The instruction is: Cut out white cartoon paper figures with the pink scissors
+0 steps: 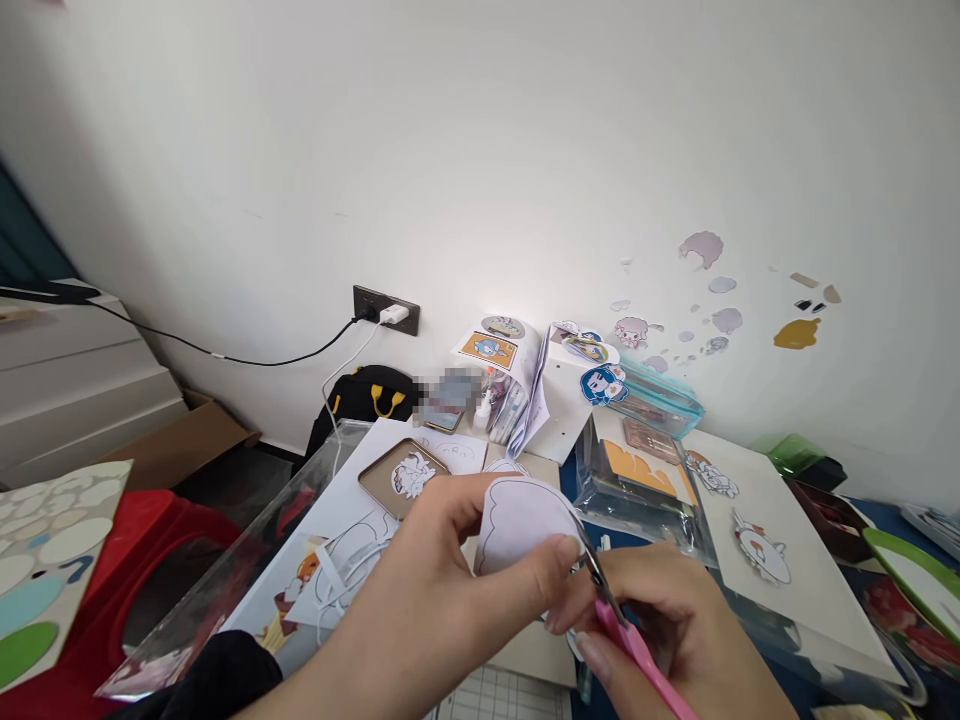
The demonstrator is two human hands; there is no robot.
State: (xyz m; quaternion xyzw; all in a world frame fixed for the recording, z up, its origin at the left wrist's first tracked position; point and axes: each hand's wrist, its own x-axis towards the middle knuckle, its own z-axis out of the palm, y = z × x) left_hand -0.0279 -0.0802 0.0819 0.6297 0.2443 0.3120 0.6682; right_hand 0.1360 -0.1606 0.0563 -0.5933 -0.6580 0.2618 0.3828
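Observation:
A piece of white paper (521, 520) with a wavy drawn outline is pinched between the thumb and fingers of my left hand (472, 590). Pink-handled scissors (634, 640) are gripped in my right hand (675, 620). Their metal blades meet the paper's right edge, close to my left thumb; how far they stand apart is hard to see. Behind my left hand, a shallow gold-rimmed tray (375, 485) holds a paper cutout (412, 474) of a drawn character. Below my hands lies a gridded sheet (504, 697), partly covered.
A clear plastic packet (645, 510) with orange paper sits beyond my right hand. More cutouts, one a round drawn figure (761, 550), lie on the board at right. A white cable (324, 395) runs from the wall socket (409, 318) to the table. A red stool (161, 535) stands at left.

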